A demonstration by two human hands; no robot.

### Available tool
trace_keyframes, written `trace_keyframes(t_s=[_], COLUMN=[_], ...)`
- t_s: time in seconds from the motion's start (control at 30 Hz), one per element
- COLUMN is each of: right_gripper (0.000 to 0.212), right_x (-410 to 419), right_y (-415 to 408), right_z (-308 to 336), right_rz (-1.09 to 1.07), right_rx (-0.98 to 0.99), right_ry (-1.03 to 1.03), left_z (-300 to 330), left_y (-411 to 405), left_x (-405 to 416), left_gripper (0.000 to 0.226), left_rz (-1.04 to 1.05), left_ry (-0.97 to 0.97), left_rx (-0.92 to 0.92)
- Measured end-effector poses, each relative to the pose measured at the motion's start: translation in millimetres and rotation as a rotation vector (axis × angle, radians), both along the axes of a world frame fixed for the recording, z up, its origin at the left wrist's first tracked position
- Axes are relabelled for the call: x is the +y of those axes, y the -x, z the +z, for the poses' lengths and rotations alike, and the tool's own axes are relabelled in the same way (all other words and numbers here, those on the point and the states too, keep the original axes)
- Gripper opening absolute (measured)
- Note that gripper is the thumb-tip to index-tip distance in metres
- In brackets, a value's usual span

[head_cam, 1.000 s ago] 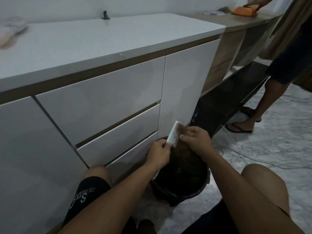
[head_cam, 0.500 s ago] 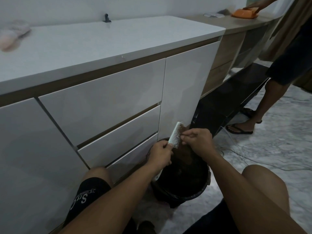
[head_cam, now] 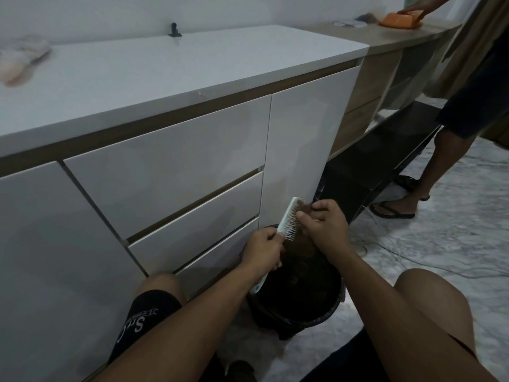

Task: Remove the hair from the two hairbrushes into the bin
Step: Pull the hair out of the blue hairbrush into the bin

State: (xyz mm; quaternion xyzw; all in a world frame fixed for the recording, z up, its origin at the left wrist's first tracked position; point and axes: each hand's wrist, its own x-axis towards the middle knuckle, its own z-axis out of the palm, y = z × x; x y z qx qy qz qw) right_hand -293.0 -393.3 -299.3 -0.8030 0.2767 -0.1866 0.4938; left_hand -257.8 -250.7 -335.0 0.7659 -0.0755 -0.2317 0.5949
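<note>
A pale mint hairbrush (head_cam: 289, 219) stands tilted above the dark round bin (head_cam: 327, 312), its bristles facing right. My left hand (head_cam: 263, 250) grips its handle, whose end pokes out below my wrist. My right hand (head_cam: 323, 226) pinches a clump of brown hair (head_cam: 304, 209) at the upper part of the bristles. A mass of brown hair hangs from the brush down into the bin. A blurred pale object that may be a second brush (head_cam: 20, 60) lies on the white countertop at the far left.
White cabinet drawers (head_cam: 170, 161) stand directly behind the bin. My knees flank the bin on the marble floor. Another person (head_cam: 468, 111) in sandals stands at the right, a hand on an orange object (head_cam: 400, 19). Thin cables (head_cam: 413, 257) trail across the floor.
My right hand has shifted slightly up the bristles, with its fingers now pinching hair nearer the top of the brush. The left hand and brush stay almost still over the bin.
</note>
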Motion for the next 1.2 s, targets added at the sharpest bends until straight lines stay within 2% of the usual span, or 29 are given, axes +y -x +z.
trace_keyframes(t_s=[0.17,0.33,0.47,0.6,0.67,0.73,0.8,0.87,0.93,1.0,1.13,1.2], right_gripper=[0.006,0.013,0.014,0.047,0.067,0.07,0.061,0.048,0.024,0.009,0.011,0.034], right_x=[-0.2,-1.6,-1.2,-0.5,0.2,2.6,4.6,0.9,-5.5,-10.3,-13.8,-11.0], right_y=[1.9,3.2,2.0,1.3,1.1,2.9,5.0,3.4,0.4,-0.2,-0.8,-0.8], right_z=[1.5,2.8,-1.1,2.3,2.2,0.9,1.2,-4.0,-7.6,-7.5,-6.3,-6.8], right_rz=[0.13,0.247,0.223,0.231,0.297,0.349,0.351,0.306,0.246,0.179,0.097,0.138], right_rx=[0.045,0.068,0.101,0.114,0.152,0.17,0.169,0.183,0.216,0.212,0.201,0.168], right_ry=[-0.068,-0.051,-0.122,-0.376,-0.398,-0.362,-0.278,-0.097,0.139,0.239,0.148,0.062], left_z=[-1.1,-2.3,0.6,4.1,5.2,6.6,9.2,12.3,13.4,12.8,8.1,6.1], left_y=[-0.5,2.8,1.8,0.9,1.3,0.9,-0.6,-1.8,-3.5,-4.5,-3.8,-3.3], left_x=[0.5,-0.3,0.3,0.9,0.2,0.4,2.1,4.5,7.0,8.5,7.5,5.6], left_gripper=[0.025,0.022,0.019,0.019,0.02,0.022,0.023,0.022,0.023,0.02,0.021,0.022], left_rz=[0.069,0.125,0.092,0.06,0.061,0.085,0.091,0.096,0.112,0.118,0.091,0.073], left_ry=[0.001,0.026,0.02,0.017,0.011,0.021,0.039,0.049,0.044,0.035,0.016,-0.001], left_rx=[-0.028,-0.019,0.003,-0.006,-0.015,-0.015,-0.005,0.012,0.012,0.001,-0.006,-0.021])
